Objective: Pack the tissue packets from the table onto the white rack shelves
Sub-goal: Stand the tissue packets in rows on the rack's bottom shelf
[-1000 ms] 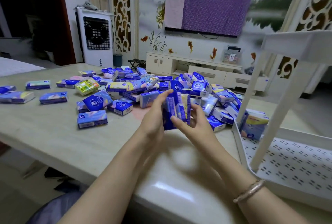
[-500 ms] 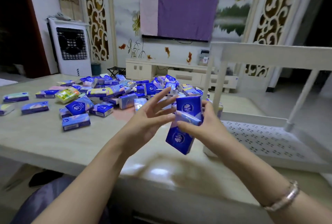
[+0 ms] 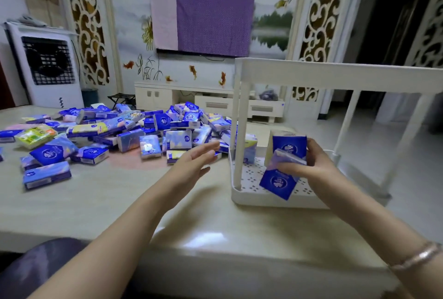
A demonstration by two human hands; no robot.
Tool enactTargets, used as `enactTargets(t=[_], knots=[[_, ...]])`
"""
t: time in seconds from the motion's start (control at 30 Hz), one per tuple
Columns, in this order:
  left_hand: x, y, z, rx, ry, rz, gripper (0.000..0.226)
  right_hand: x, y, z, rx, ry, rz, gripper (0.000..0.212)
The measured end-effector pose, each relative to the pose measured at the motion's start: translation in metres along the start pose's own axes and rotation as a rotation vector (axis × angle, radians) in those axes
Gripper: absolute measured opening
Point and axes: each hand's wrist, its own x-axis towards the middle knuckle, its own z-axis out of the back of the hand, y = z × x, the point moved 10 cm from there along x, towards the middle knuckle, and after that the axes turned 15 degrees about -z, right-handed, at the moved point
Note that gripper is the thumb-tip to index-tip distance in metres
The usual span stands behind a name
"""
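Your right hand (image 3: 309, 167) grips a bunch of tissue packets (image 3: 284, 164) over the white rack (image 3: 242, 193) lower shelf at three o'clock; your left hand (image 3: 194, 167), fingers straight and empty, points toward the pile (image 3: 167, 128) at eleven, likely for more.

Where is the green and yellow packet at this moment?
In the head view, the green and yellow packet lies on the table at the pile's far left, beside blue packets.
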Motion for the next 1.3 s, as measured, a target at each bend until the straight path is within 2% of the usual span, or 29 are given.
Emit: enactTargets(t=[0.1,0.27,0.37,0.43,0.53,0.63,0.83,0.97,1.03,1.13,1.2,1.3], knots=[[0.015,0.023,-0.006,0.045,0.006,0.026,0.044,0.035,-0.012,0.005,-0.028,-0.033,-0.048,0.058],[0.041,0.051,-0.017,0.081,0.118,0.031,0.085,0.087,-0.035,-0.027,-0.212,0.087,-0.097,0.059],[0.053,0.059,-0.025,0.164,0.196,0.015,0.091,0.105,-0.046,-0.037,-0.245,0.097,-0.102,0.057],[0.059,0.06,-0.029,0.226,0.19,0.012,0.086,0.11,-0.047,-0.034,-0.404,0.023,-0.056,0.056],[0.067,0.063,-0.036,0.338,0.192,0.006,0.073,0.115,-0.051,-0.031,-0.719,-0.065,0.002,0.07],[0.07,0.061,-0.046,0.394,0.225,-0.027,0.073,0.12,-0.065,-0.028,-0.898,-0.057,-0.074,0.072],[0.067,0.054,-0.051,0.536,0.232,-0.089,0.064,0.125,-0.088,-0.025,-0.669,0.108,-0.362,0.044],[0.068,0.05,-0.053,0.544,0.23,-0.098,0.047,0.127,-0.089,-0.038,-0.555,0.122,-0.391,0.033],[0.066,0.046,-0.055,0.533,0.241,-0.119,0.039,0.126,-0.087,-0.053,-0.51,0.141,-0.386,0.042],[0.066,0.043,-0.056,0.575,0.253,-0.146,0.043,0.138,-0.092,-0.064,-0.488,0.164,-0.336,0.075],[0.068,0.045,-0.056,0.607,0.256,-0.155,0.04,0.143,-0.094,-0.068,-0.495,0.188,-0.32,0.076],[0.068,0.048,-0.055,0.625,0.253,-0.139,0.027,0.137,-0.092,-0.07,-0.523,0.203,-0.348,0.054]])
